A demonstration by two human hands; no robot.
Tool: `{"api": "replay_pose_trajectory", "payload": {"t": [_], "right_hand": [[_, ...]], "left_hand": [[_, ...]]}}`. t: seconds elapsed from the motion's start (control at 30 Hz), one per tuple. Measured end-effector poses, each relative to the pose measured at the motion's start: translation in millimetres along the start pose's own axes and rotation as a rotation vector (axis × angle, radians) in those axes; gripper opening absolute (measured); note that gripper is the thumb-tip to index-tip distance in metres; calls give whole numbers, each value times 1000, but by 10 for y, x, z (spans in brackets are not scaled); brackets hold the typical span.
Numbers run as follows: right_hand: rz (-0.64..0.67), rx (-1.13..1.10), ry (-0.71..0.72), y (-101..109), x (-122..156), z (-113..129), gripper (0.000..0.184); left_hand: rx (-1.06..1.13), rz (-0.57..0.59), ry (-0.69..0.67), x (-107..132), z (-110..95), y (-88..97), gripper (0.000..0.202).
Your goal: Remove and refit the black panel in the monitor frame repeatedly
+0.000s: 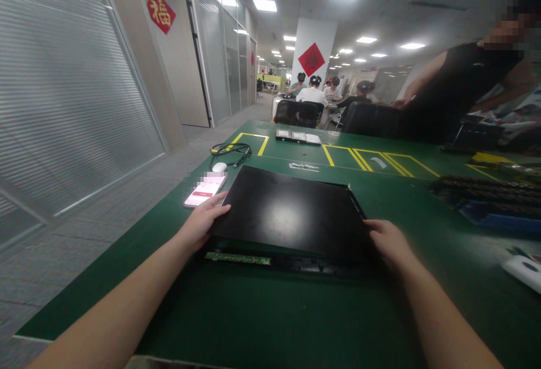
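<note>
A flat black panel [283, 211] with a bright glare spot lies over a black casing [313, 263] in the middle of the table. Along the casing's front edge shows a green circuit board strip [237, 258]. My left hand [203, 217] grips the panel's left edge, thumb on top. At the right edge, my right hand [387, 239] pinches the same panel between thumb and fingers; those underneath are hidden. The panel's near edge stands apart from the casing's front. What lies under the panel is out of sight.
On the green table [270, 318] a lit phone [205, 190], a white mouse [218, 168] and a coiled black cable [231, 154] lie left. Hard drives [298, 137] sit at the far edge. A blue tray [499, 217] and a white device [524, 270] are right. A person [469, 84] stands behind.
</note>
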State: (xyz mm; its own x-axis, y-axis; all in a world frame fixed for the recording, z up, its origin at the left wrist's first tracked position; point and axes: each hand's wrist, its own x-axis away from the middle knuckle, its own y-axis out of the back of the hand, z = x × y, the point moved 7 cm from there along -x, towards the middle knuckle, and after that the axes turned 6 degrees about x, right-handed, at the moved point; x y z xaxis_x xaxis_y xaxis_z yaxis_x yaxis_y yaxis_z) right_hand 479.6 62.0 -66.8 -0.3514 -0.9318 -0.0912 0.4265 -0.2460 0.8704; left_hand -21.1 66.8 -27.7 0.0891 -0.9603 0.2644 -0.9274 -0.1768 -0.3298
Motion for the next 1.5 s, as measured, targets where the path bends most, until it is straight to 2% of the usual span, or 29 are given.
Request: {"api": "replay_pose_trajectory", "payload": {"t": [0.27, 0.43, 0.57, 0.73, 1.07, 1.23, 1.4, 1.5], "right_hand": [[-15, 34, -24, 42, 23, 54, 41], [12, 12, -32, 2, 1, 15, 42], [-21, -19, -35, -25, -23, -55, 42], [-44, -13, -30, -13, -19, -61, 41], [30, -28, -111, 22, 27, -35, 46], [40, -64, -112, -13, 14, -75, 49], [103, -120, -150, -52, 31, -84, 50], [96, -116, -160, -21, 41, -53, 50]], "left_hand": [[15, -4, -50, 20, -58, -18, 55], [-1, 1, -105, 50, -110, -34, 49], [-63, -7, -143, 30, -134, 6, 46], [-81, -13, -122, 5, -107, 33, 46], [-105, 4, -114, 44, -110, -14, 46], [-176, 12, -138, -34, -61, 62, 52], [-327, -39, -229, -146, -45, 175, 59], [-415, -52, -271, -179, -58, 189, 55]]}}
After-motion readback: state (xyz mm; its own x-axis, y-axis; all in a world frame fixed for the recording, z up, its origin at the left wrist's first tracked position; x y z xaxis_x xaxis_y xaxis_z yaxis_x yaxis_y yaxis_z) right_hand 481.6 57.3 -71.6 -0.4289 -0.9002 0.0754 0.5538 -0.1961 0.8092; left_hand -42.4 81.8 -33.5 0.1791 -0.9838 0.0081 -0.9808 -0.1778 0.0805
